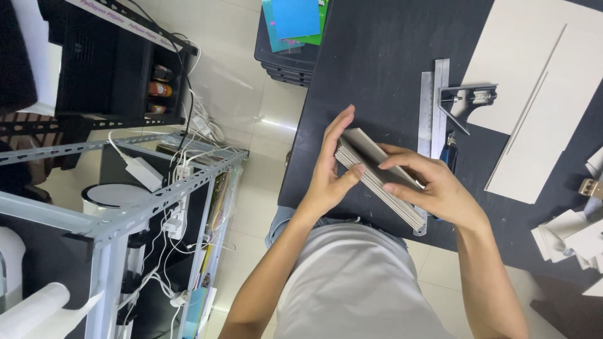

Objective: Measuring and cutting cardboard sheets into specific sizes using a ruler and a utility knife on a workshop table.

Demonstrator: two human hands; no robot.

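Your left hand (330, 169) has its fingers straight and together, flat against the near end of the stack of grey card strips (377, 176), thumb pressed to its edge. Your right hand (433, 188) clamps the stack from above, fingers spread over its top. The stack sits over the black table (377, 63), just beside the steel ruler (427, 107); beyond the ruler lies a combination square (468, 100).
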